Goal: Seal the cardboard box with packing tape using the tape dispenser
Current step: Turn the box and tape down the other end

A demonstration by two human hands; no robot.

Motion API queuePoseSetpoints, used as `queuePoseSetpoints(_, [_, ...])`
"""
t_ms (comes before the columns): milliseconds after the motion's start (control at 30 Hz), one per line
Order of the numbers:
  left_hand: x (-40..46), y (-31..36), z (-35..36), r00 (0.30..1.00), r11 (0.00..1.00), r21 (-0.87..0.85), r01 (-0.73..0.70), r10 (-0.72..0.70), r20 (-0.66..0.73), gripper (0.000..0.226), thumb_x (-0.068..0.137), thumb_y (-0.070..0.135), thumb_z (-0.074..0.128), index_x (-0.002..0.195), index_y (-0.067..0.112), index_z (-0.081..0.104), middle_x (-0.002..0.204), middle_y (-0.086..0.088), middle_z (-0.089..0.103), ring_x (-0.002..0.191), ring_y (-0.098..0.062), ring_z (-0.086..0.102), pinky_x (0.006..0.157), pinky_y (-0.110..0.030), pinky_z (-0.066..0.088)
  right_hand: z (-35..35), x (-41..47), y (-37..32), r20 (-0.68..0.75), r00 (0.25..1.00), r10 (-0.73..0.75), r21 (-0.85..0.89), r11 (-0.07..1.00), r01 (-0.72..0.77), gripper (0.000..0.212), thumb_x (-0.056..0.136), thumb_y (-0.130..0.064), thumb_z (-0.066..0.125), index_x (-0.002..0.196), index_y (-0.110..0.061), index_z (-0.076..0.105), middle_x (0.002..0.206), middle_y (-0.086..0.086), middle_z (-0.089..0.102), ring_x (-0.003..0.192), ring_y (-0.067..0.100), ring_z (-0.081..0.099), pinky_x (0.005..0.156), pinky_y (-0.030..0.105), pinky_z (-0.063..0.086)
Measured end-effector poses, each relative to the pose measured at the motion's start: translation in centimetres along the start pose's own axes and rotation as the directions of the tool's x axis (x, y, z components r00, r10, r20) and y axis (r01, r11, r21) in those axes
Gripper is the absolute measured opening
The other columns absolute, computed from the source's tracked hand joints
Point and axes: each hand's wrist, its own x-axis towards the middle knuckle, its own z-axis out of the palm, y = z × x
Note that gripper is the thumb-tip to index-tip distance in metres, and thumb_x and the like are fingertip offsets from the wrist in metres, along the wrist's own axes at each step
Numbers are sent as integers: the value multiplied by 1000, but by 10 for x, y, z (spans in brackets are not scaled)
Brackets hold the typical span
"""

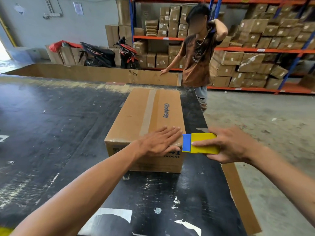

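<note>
A closed brown cardboard box (136, 116) printed "Glodway" lies on a black table (51, 125), with a strip of tape along its top seam. My left hand (160, 141) rests flat, fingers spread, on the box's near right top corner. Just off the box's right edge, my right hand (230, 145) grips a yellow and blue tape dispenser (201, 143). Its blue end touches the box's near right corner beside my left fingertips. The tape roll itself is hidden by the dispenser body and my hand.
A person (197, 53) stands beyond the table's far right corner, one hand on a large open cardboard carton (95, 74). Shelves (255, 48) stacked with boxes fill the back wall, and a motor scooter (109, 55) is parked behind. Concrete floor (264, 125) lies right of the table.
</note>
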Motion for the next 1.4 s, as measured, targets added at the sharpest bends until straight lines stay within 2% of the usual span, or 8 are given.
queuePoseSetpoints(133, [-1,-4,-2,1000,1000,-19,-6,6,25,83,96,67,2,160,14,-1,167,-7,0,153,-17,-2,126,-39,2,0,-10,-2,-22,1000,-17,-9,1000,17,52,74,-53,57,125,-48,67,81,1,56,50,19,51,45,22,30])
queuePoseSetpoints(267, [-1,-3,-1,999,1000,-7,-4,4,35,81,98,65,6,160,13,-1,167,-8,1,154,-19,-1,126,-39,2,-5,-29,7,-14,999,-34,-60,998,33,50,74,-55,60,122,-47,69,92,-3,52,51,16,53,46,20,27])
queuePoseSetpoints(367, [0,-3,-3,1000,1000,1,1,-1,29,82,98,65,5,160,11,-1,167,-10,2,154,-21,0,126,-40,3,-10,-40,21,-18,1000,6,-97,995,-8,52,66,-51,76,118,-49,71,79,-3,54,46,20,53,44,22,24])
queuePoseSetpoints(533, [1,0,-1,1000,1000,-9,0,0,30,81,98,64,5,159,12,-2,167,-10,0,154,-22,-1,126,-40,2,22,-24,16,38,998,57,-171,984,-50,57,55,-45,90,110,-44,76,75,4,60,46,25,57,36,26,37])
queuePoseSetpoints(900, [2,0,1,1000,1000,1,7,-7,19,75,104,58,15,159,9,3,167,-11,4,154,-21,1,125,-37,0,72,-7,-7,-49,998,-39,-326,945,21,39,74,-38,45,102,-27,71,73,13,52,43,27,52,36,26,39])
queuePoseSetpoints(1033, [3,0,2,1000,1000,25,4,-3,-23,80,100,63,8,160,12,7,167,-13,12,154,-26,11,125,-41,6,101,-7,-5,-75,988,134,-264,953,-149,42,69,-47,54,103,-33,74,72,10,52,45,30,57,38,30,43])
queuePoseSetpoints(1200, [8,9,-2,996,996,81,-34,40,-81,60,101,58,11,157,40,-5,149,-21,37,136,-33,39,111,-54,32,98,-10,19,-10,759,652,121,754,-646,47,73,-58,60,119,-53,67,104,4,74,94,32,68,74,37,54])
queuePoseSetpoints(1400, [24,41,-4,962,977,69,201,-184,-201,65,94,67,10,129,38,57,123,-12,53,110,-32,57,93,-52,43,115,-15,22,173,434,884,708,195,-679,22,77,-34,78,98,-39,79,103,-12,76,101,13,65,90,31,49])
